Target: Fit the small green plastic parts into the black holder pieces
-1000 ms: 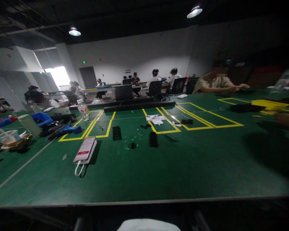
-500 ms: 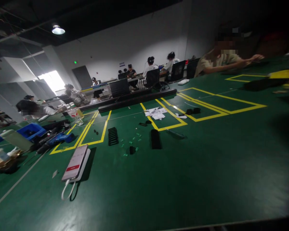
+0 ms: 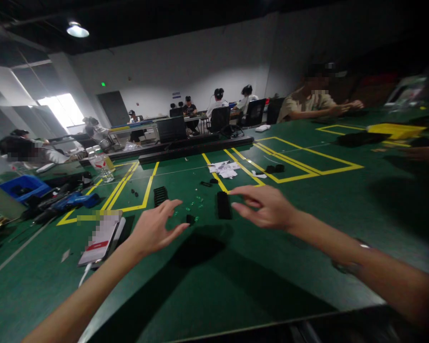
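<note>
My left hand (image 3: 158, 227) is stretched over the green table with thumb and fingers apart, holding nothing. Just beyond its fingers lies a black slotted part (image 3: 160, 196), and near the thumb tip sits a small black piece (image 3: 190, 219). Several small green clear bits (image 3: 199, 200) are scattered between my hands. My right hand (image 3: 262, 206) is beside a black rectangular block (image 3: 223, 206), its index finger and thumb parted at the block's right edge. Whether the index fingertip touches the block I cannot tell. Nothing shows between the fingers.
At left lie a phone (image 3: 102, 240) with a white cable, a blue power drill (image 3: 79, 200) and a blue bin (image 3: 25, 187). Crumpled white paper (image 3: 224, 169) rests farther back, before a long black bar (image 3: 196, 149). A person (image 3: 309, 105) sits at the right, near a yellow tray (image 3: 395, 130).
Both my hands have come into view over the table, the left towards the slotted part, the right up to the black block. The camera view has shifted slightly.
</note>
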`<action>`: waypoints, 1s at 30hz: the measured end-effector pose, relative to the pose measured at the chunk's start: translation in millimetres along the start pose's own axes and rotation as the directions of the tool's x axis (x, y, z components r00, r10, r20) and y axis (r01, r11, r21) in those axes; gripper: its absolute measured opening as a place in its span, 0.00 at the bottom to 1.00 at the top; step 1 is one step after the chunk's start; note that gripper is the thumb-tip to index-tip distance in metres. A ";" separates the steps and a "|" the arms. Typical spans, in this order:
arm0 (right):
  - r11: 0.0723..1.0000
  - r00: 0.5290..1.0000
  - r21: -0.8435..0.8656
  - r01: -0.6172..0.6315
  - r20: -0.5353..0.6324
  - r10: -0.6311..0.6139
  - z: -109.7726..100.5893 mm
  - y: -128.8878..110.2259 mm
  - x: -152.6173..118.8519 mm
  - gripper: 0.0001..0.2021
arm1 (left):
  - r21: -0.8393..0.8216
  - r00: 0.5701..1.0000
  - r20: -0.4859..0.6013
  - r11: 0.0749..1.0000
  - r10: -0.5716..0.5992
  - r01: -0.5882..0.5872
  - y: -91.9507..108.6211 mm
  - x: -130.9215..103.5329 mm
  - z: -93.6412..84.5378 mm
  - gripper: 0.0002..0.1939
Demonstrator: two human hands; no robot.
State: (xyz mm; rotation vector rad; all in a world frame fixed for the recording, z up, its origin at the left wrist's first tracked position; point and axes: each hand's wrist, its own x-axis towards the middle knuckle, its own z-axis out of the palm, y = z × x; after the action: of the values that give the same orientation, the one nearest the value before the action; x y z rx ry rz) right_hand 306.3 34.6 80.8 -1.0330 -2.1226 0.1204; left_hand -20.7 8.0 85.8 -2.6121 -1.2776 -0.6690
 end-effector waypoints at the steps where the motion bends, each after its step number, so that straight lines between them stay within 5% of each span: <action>1: 0.997 0.993 0.002 0.083 0.086 -0.083 15.6 -4.9 5.2 0.16 | 0.008 0.999 0.030 1.000 -0.016 0.016 1.8 2.3 17.2 0.30; 4: 0.980 0.960 0.028 0.199 0.194 -0.201 75.4 -15.5 14.1 0.19 | 0.021 0.994 0.071 0.996 -0.083 0.081 -3.5 4.8 64.0 0.32; 8: 0.991 0.988 0.134 0.015 0.147 -0.035 125.5 -11.7 6.8 0.17 | -0.072 0.991 0.105 0.994 -0.080 0.088 -24.6 -9.0 87.2 0.26; 13: 0.974 0.966 0.174 -0.144 0.237 0.100 122.3 2.9 0.1 0.14 | -0.153 0.977 0.188 0.980 -0.097 0.127 -33.4 -17.0 81.7 0.24; 18: 0.997 0.938 0.051 -0.065 0.344 0.044 121.9 1.4 -0.3 0.18 | -0.202 0.973 0.212 0.970 -0.088 0.132 -36.9 -18.2 83.4 0.18; 23: 0.999 0.931 -0.032 -0.039 0.362 0.048 126.4 -3.1 0.0 0.22 | -0.216 0.973 0.212 0.966 -0.093 0.139 -42.2 -20.0 90.4 0.10; 30: 0.979 0.934 -0.203 -0.035 0.341 0.104 141.6 -14.2 12.5 0.29 | -0.271 0.966 0.142 0.931 -0.214 0.246 -44.3 -19.1 101.1 0.11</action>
State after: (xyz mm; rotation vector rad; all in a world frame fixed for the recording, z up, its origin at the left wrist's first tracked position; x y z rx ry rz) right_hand 197.8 66.4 -6.6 -1.2806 -2.4575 0.1424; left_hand -32.9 55.2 -15.1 -2.7851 -1.6542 -0.8124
